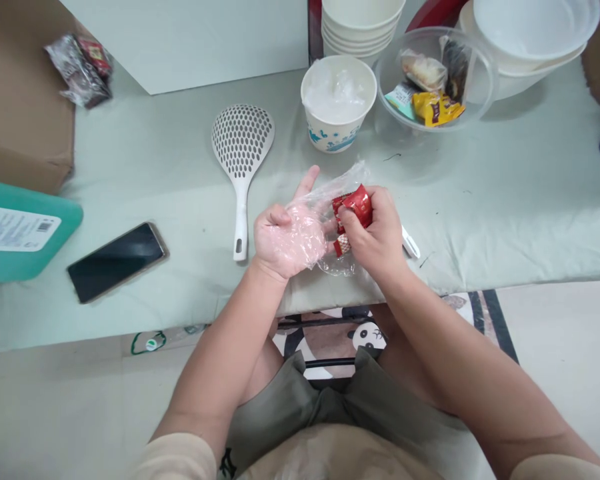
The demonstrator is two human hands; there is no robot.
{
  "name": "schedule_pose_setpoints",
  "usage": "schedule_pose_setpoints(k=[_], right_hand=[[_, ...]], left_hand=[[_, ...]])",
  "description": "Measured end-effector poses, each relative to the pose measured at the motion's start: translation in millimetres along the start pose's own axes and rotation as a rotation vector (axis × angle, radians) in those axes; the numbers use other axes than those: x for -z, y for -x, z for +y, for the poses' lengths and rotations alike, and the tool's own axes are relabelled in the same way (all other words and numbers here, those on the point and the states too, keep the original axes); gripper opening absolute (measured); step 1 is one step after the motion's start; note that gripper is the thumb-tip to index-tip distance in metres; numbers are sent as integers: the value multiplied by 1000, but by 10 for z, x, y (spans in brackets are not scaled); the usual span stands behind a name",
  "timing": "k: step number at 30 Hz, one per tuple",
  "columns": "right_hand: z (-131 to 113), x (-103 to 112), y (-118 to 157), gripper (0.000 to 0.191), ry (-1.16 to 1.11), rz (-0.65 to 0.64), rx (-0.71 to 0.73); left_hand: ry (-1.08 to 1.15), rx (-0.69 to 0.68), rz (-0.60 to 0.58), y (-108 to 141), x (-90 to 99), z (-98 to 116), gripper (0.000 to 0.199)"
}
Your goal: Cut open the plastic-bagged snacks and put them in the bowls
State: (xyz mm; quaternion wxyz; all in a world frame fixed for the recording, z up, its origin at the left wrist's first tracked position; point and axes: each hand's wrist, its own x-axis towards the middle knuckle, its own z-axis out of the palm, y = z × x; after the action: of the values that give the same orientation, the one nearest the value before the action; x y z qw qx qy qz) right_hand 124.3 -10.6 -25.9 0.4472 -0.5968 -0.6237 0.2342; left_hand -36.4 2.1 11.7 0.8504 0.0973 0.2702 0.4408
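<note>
My left hand (293, 233) is palm up with its fingers apart, the index finger stretched away from me. Thin clear plastic (307, 237) lies crumpled over its palm and spreads across to the right. In my right hand (383, 233) a shiny red packet (357, 207) is pinched between thumb and fingers, beside the left fingertips. Just below it shows a smaller red piece with a pale net pattern (342, 245), against the plastic. Whether these packets are inside the plastic, I cannot tell. A white handle end (410, 243) sticks out behind my right hand.
Beyond my hands stand a paper bowl (333, 137) holding crumpled clear plastic and a clear bowl (487, 100) of wrapped snacks. Stacked bowls (363, 30) are behind. Leftward lie a white slotted skimmer (241, 193), a phone (117, 262) and a green container (55, 250).
</note>
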Motion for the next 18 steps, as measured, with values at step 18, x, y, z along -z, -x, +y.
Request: schedule_pose_setpoints(k=[18], right_hand=[[521, -52, -224, 41, -490, 150, -256]], left_hand=[[2, -84, -33, 48, 41, 93, 87]])
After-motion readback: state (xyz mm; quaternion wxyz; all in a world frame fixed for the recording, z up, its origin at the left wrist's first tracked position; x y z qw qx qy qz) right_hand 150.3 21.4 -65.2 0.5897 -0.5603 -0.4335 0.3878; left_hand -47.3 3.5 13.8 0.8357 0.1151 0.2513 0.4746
